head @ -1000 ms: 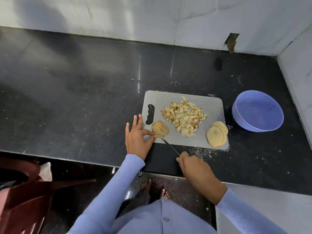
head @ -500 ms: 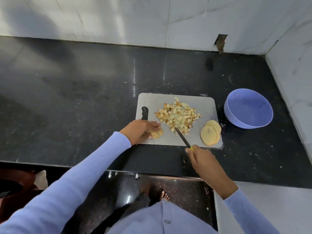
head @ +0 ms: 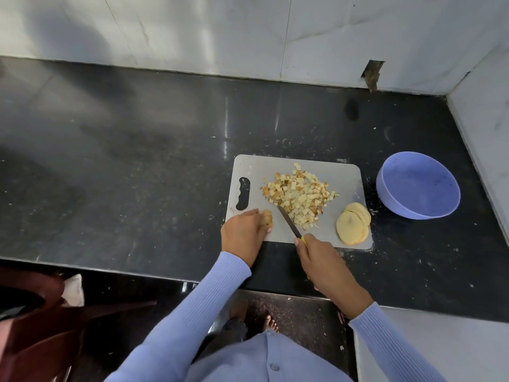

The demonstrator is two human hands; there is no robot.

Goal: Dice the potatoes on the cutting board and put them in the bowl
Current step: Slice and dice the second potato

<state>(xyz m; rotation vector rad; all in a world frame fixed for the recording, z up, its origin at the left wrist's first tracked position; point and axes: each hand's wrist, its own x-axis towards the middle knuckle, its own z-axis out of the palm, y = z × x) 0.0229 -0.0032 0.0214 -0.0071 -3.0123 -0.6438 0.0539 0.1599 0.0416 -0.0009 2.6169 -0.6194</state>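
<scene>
A grey cutting board point(head: 347, 177) lies on the black counter. A heap of diced potato point(head: 300, 195) covers its middle. My left hand point(head: 243, 234) holds a small stack of potato slices point(head: 267, 217) at the board's near left corner, hiding most of it. My right hand point(head: 321, 256) grips a knife point(head: 289, 221) by its yellow handle; the blade points up-left and lies between the slices and the dice. More round potato slices point(head: 353, 226) are fanned at the board's near right corner. The lilac bowl point(head: 418, 186) stands empty to the right of the board.
The black counter point(head: 137, 175) stretches left of the board, with white walls behind and at the right point(head: 484, 133). Potato crumbs speckle the counter near the bowl. A dark red plastic chair point(head: 41, 321) stands at the lower left, below the counter edge.
My left hand went from flat beside the slices to curled over them. My right hand brought the knife forward from the board's near edge up to the slices.
</scene>
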